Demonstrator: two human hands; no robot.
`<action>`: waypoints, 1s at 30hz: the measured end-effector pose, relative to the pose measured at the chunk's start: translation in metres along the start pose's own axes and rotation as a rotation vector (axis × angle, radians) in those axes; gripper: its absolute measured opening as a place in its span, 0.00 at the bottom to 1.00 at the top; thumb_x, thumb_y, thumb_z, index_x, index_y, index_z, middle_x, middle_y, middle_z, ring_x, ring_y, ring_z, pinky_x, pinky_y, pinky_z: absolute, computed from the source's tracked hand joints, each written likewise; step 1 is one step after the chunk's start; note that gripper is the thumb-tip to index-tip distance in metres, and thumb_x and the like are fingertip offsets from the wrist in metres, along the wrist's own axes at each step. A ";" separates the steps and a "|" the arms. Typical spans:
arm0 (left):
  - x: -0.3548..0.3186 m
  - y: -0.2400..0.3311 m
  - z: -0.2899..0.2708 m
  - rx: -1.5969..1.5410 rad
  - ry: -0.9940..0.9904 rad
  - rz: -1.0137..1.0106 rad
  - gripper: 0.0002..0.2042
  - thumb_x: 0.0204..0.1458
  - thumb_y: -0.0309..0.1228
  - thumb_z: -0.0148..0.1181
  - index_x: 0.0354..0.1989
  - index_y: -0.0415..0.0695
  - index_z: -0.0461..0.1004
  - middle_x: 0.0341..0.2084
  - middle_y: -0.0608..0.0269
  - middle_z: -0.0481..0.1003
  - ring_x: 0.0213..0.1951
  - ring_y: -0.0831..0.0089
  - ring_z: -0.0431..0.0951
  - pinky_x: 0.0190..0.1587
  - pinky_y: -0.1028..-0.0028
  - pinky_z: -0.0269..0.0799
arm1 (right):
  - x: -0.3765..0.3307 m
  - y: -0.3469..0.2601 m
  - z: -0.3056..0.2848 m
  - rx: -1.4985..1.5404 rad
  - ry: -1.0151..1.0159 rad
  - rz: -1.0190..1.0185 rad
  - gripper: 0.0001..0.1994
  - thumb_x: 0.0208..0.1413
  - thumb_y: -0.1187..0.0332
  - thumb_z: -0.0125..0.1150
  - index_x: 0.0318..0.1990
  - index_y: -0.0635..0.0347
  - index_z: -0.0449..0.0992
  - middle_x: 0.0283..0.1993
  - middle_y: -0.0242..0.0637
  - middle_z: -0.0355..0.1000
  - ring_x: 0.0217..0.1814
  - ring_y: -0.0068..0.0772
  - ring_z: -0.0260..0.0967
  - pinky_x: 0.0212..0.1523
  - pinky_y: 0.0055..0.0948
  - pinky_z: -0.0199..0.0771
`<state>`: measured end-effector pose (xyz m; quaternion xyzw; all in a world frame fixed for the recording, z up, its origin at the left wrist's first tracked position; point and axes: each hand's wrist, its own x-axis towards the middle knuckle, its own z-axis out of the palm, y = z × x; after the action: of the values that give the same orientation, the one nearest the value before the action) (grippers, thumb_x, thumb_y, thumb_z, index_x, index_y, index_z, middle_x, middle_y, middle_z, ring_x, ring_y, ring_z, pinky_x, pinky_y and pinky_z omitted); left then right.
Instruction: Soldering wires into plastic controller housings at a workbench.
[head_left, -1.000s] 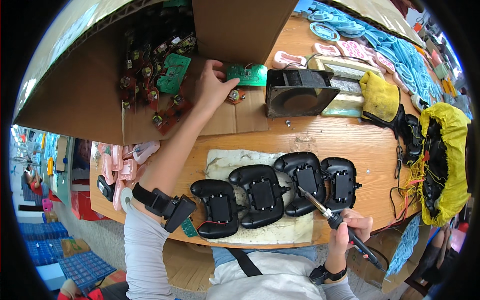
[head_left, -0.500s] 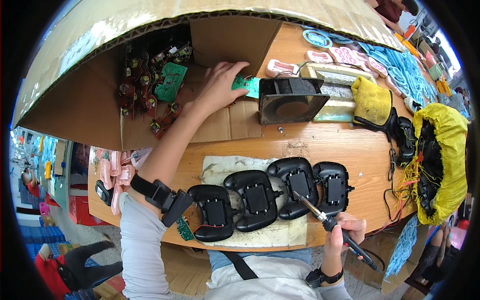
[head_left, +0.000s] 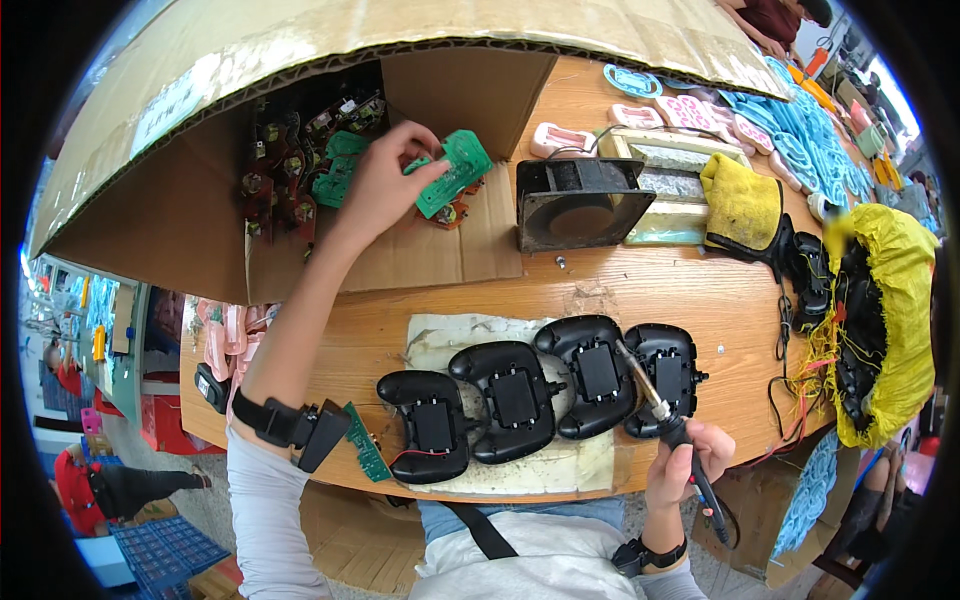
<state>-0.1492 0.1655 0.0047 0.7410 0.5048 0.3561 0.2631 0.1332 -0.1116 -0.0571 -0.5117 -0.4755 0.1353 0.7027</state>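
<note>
Inside the open cardboard box (head_left: 460, 100), my left hand (head_left: 382, 182) pinches a green circuit board (head_left: 462, 168), tilted up off the box floor. More circuit boards (head_left: 290, 165), green and reddish-brown, stand and lie behind and beside that hand. My right hand (head_left: 688, 468) is closed round the handle of a soldering iron (head_left: 676, 434); its metal tip points up and left, over the gap between the two rightmost controllers. Four black game-controller shells (head_left: 512, 398) lie in a row on a pale, stained sheet (head_left: 440, 330). A small green board (head_left: 368, 452) on a red wire sits beside the leftmost shell.
Right of the box stands a black fan (head_left: 582, 208), with a yellow cloth (head_left: 742, 205) beyond it. A yellow bag (head_left: 890, 300) of black parts and wires lies far right. Pink parts (head_left: 228, 335) are heaped at left; blue pieces (head_left: 810, 150) lie at the back right.
My left hand has drawn back leftward, and the green board it holds now shows larger and tilted up. The soldering iron has turned more upright, its tip moving up and right.
</note>
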 end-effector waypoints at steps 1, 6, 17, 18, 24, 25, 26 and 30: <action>-0.007 -0.001 -0.005 -0.184 0.031 -0.101 0.16 0.46 0.30 0.67 0.42 0.42 0.71 0.29 0.63 0.75 0.31 0.78 0.74 0.33 0.76 0.69 | 0.003 0.000 -0.002 -0.051 -0.071 -0.051 0.18 0.57 0.58 0.53 0.46 0.62 0.61 0.22 0.32 0.61 0.21 0.19 0.55 0.24 0.17 0.54; -0.033 -0.009 -0.039 -1.172 0.055 -0.616 0.15 0.52 0.28 0.59 0.47 0.40 0.66 0.35 0.63 0.72 0.35 0.75 0.72 0.36 0.76 0.72 | 0.003 -0.004 -0.001 -0.008 -0.145 0.000 0.21 0.59 0.53 0.51 0.48 0.63 0.63 0.22 0.31 0.61 0.19 0.17 0.53 0.21 0.17 0.51; -0.178 0.075 -0.015 -1.398 0.080 -0.629 0.26 0.54 0.23 0.53 0.62 0.40 0.56 0.36 0.60 0.71 0.36 0.75 0.73 0.40 0.76 0.71 | 0.021 -0.013 0.023 0.071 -0.312 -0.042 0.07 0.53 0.70 0.62 0.35 0.60 0.70 0.24 0.36 0.67 0.28 0.30 0.62 0.29 0.26 0.61; -0.187 0.085 -0.010 -1.403 0.094 -0.690 0.26 0.54 0.23 0.53 0.62 0.40 0.56 0.36 0.60 0.71 0.36 0.75 0.73 0.40 0.76 0.71 | 0.021 -0.018 0.025 0.044 -0.322 -0.032 0.07 0.53 0.70 0.62 0.35 0.60 0.70 0.24 0.36 0.67 0.28 0.30 0.62 0.29 0.26 0.61; -0.238 0.118 0.022 -1.039 -0.199 -0.555 0.37 0.49 0.18 0.58 0.66 0.40 0.45 0.30 0.65 0.70 0.36 0.79 0.70 0.46 0.76 0.64 | 0.020 -0.021 0.046 0.143 -0.513 0.066 0.19 0.42 0.81 0.67 0.40 0.58 0.65 0.37 0.46 0.77 0.36 0.33 0.67 0.37 0.27 0.67; -0.243 0.118 0.028 -1.071 -0.203 -0.560 0.37 0.49 0.18 0.59 0.66 0.40 0.45 0.30 0.65 0.70 0.36 0.79 0.70 0.46 0.76 0.64 | 0.018 -0.021 0.048 0.175 -0.531 0.089 0.19 0.42 0.80 0.68 0.39 0.57 0.65 0.39 0.47 0.77 0.36 0.32 0.67 0.38 0.27 0.66; -0.248 0.118 0.033 -1.105 -0.206 -0.530 0.37 0.49 0.18 0.59 0.66 0.39 0.45 0.30 0.64 0.70 0.36 0.79 0.70 0.46 0.76 0.64 | 0.016 -0.021 0.048 0.149 -0.555 0.097 0.18 0.43 0.79 0.68 0.39 0.57 0.65 0.39 0.45 0.77 0.35 0.32 0.65 0.38 0.27 0.65; -0.258 0.113 0.041 -1.148 -0.199 -0.502 0.37 0.49 0.18 0.60 0.66 0.39 0.46 0.30 0.64 0.70 0.37 0.78 0.70 0.46 0.76 0.65 | 0.009 -0.019 0.050 0.182 -0.612 0.118 0.17 0.45 0.77 0.67 0.39 0.57 0.65 0.39 0.44 0.78 0.34 0.31 0.64 0.41 0.29 0.64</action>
<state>-0.1143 -0.1166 -0.0028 0.3706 0.3650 0.4270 0.7396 0.0919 -0.0842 -0.0350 -0.4089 -0.6202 0.3652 0.5611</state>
